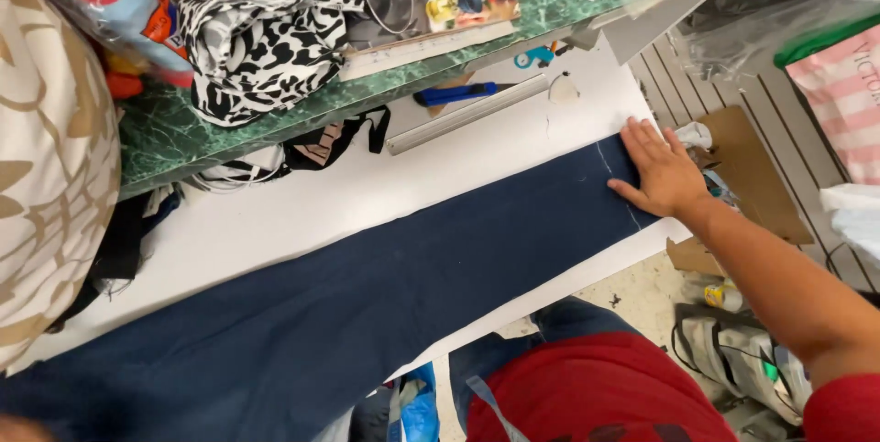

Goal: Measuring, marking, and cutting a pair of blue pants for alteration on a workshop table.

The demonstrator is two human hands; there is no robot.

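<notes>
A: Nearest, a red shirt (596, 387) and blue jeans (559, 323) at the bottom edge. Just above those?

B: Navy cloth (367, 304), laid long and slantwise on a white board (302, 204), from lower left to upper right.

A: And the right hand (665, 171)?

B: Open, fingers spread, pressed flat on the cloth's far end, touching a white chalk line (616, 181). Gripping nothing. Left hand out of frame.

A: Step in hand, then?

B: Seemingly holding the marked end smooth. Needed for any following move: flat, unshifted cloth and a straight edge along that line.

A: Close by?

B: 1 metal ruler (467, 114) and 1 blue-handled knife (458, 92) on the board, under the green counter (183, 139), well apart from the hand.

A: In the way?

B: Nothing on the cloth itself. Black-and-white fabric (257, 38) heaped on the counter, hanging over its edge; cardboard (752, 176) just past the board's end.
</notes>
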